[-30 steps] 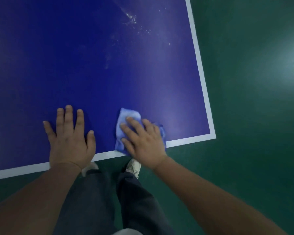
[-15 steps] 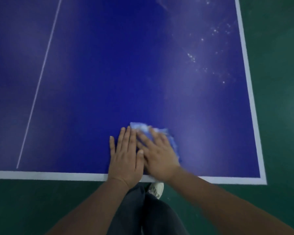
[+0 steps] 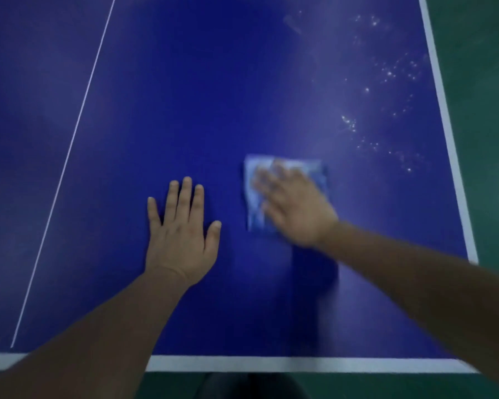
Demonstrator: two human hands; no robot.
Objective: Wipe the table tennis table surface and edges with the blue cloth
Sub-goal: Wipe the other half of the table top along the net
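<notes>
The blue table tennis table (image 3: 213, 96) fills the view, with white lines along its near and right edges. A folded light blue cloth (image 3: 255, 197) lies flat on it right of centre. My right hand (image 3: 297, 208) presses on the cloth with straight fingers and is blurred by motion. To the left of the cloth, apart from it, my left hand (image 3: 182, 231) rests flat on the bare surface with fingers spread.
White specks and droplets (image 3: 386, 90) dot the surface at the far right, beyond the cloth. A thin white centre line (image 3: 69, 145) runs away on the left. Green floor (image 3: 484, 82) lies past the right and near edges.
My right hand has pushed the cloth away from the near edge, farther onto the table and to the right. The left hand has separated from it and lies flat to the left.
</notes>
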